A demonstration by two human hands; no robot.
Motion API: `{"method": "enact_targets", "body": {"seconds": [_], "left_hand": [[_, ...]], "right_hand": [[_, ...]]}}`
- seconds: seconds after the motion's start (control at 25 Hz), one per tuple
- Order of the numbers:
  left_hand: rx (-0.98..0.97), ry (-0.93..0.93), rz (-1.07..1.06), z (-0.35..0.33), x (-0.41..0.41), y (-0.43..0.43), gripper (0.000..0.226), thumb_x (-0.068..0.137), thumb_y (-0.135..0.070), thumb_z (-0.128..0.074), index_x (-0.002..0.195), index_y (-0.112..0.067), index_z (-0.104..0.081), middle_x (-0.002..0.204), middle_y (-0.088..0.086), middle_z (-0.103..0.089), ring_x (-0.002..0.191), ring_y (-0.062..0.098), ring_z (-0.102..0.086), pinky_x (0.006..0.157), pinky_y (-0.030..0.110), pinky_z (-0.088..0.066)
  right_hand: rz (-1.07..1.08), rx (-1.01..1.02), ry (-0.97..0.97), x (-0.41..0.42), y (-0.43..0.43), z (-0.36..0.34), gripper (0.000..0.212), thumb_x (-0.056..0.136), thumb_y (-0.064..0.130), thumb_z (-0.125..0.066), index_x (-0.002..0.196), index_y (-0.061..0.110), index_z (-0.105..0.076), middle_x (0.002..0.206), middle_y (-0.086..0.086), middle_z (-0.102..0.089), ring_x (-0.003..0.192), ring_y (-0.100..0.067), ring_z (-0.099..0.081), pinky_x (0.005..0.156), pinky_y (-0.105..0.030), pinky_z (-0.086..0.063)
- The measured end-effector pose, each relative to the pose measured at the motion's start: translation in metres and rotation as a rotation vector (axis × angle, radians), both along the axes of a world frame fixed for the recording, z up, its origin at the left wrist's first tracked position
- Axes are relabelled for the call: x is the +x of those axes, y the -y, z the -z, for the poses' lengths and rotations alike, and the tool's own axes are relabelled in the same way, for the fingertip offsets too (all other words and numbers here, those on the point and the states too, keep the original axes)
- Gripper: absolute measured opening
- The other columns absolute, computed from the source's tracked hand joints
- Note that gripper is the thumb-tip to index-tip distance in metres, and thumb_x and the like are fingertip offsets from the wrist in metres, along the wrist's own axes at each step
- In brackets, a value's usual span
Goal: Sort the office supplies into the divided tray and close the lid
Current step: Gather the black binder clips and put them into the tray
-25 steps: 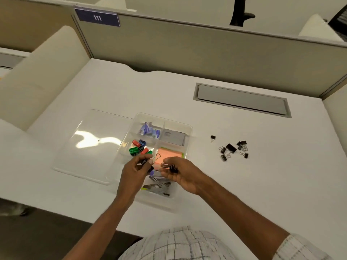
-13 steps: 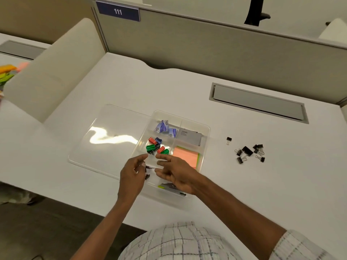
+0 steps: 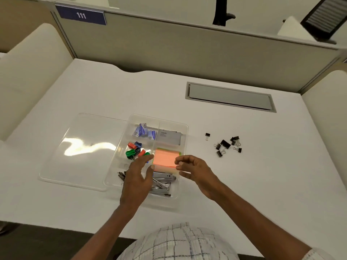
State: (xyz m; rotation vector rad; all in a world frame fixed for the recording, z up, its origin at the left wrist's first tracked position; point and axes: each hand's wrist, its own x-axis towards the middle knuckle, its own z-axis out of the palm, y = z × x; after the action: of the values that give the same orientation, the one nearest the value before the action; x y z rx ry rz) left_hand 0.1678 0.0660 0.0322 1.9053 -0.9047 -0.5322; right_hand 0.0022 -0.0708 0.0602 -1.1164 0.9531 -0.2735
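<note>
A clear divided tray (image 3: pixel 185 128) sits mid-desk. It holds blue packets (image 3: pixel 144 131), a grey box (image 3: pixel 170 136), coloured clips (image 3: pixel 135 150), orange sticky notes (image 3: pixel 165 158) and metal tools (image 3: pixel 161 184). Its clear lid (image 3: pixel 84 149) lies flat to the left, touching the tray. Several black binder clips (image 3: pixel 226 145) lie loose on the desk to the right. My left hand (image 3: pixel 138 178) hovers over the tray's near-left compartments, fingers spread, holding nothing. My right hand (image 3: pixel 195 170) hangs over the tray's right edge with fingers loosely curled and nothing visible in them.
A grey cable hatch (image 3: pixel 231 97) is set into the desk at the back right. A partition wall (image 3: pixel 187 51) with a sign reading 111 bounds the far side. Cream padded dividers (image 3: pixel 28 72) stand left and right.
Both hands held binder clips a second ago. Now the hands are empty and have drawn apart above the tray. The camera view shifted slightly.
</note>
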Motion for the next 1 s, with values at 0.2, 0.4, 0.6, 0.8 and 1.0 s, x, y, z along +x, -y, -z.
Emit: {"method": "enact_targets", "body": {"seconds": [0.2, 0.4, 0.6, 0.8, 1.0], "left_hand": [[-0.020, 0.035, 0.216, -0.001, -0.048, 0.043, 0.035, 0.096, -0.018, -0.063, 0.130, -0.026, -0.061, 0.134, -0.013, -0.059, 0.126, 0.003, -0.052, 0.107, 0.027, -0.045], [-0.012, 0.156, 0.388, -0.003, -0.097, 0.098, 0.038, 0.096, -0.023, -0.062, 0.134, -0.023, -0.058, 0.139, -0.012, -0.055, 0.129, -0.002, -0.044, 0.106, 0.002, -0.023], [0.005, 0.165, 0.443, 0.002, -0.129, 0.147, 0.040, 0.096, -0.023, -0.060, 0.136, -0.021, -0.056, 0.140, -0.008, -0.055, 0.133, 0.005, -0.044, 0.107, 0.006, -0.025], [0.146, 0.242, 0.514, 0.016, -0.146, 0.186, 0.046, 0.096, -0.015, -0.057, 0.142, -0.014, -0.051, 0.149, 0.000, -0.048, 0.142, 0.015, -0.038, 0.115, 0.020, -0.026], [0.348, 0.442, 0.661, 0.030, -0.148, 0.206, 0.053, 0.096, -0.014, -0.053, 0.148, -0.014, -0.044, 0.163, 0.001, -0.027, 0.152, 0.019, -0.020, 0.121, 0.032, -0.027]], "right_hand": [[0.157, -0.260, -0.248, -0.059, 0.035, 0.007, 0.013, 0.095, 0.024, -0.064, 0.105, 0.025, -0.071, 0.110, 0.006, -0.072, 0.107, -0.017, -0.067, 0.092, -0.032, -0.055], [0.259, -0.452, -0.371, -0.108, 0.068, 0.024, 0.018, 0.097, 0.029, -0.062, 0.114, 0.024, -0.067, 0.118, 0.012, -0.069, 0.114, -0.009, -0.062, 0.095, -0.028, -0.050], [0.221, -0.675, -0.491, -0.139, 0.099, 0.042, 0.027, 0.098, 0.022, -0.060, 0.124, 0.016, -0.064, 0.133, 0.001, -0.064, 0.125, -0.016, -0.056, 0.105, -0.032, -0.045], [0.028, -0.971, -0.610, -0.163, 0.127, 0.062, 0.037, 0.100, 0.014, -0.054, 0.137, 0.009, -0.055, 0.144, -0.008, -0.055, 0.135, -0.025, -0.048, 0.114, -0.037, -0.038], [-0.205, -1.063, -0.698, -0.174, 0.143, 0.078, 0.038, 0.101, 0.014, -0.052, 0.139, 0.010, -0.054, 0.150, -0.007, -0.048, 0.143, -0.023, -0.039, 0.110, -0.041, -0.044]]}}
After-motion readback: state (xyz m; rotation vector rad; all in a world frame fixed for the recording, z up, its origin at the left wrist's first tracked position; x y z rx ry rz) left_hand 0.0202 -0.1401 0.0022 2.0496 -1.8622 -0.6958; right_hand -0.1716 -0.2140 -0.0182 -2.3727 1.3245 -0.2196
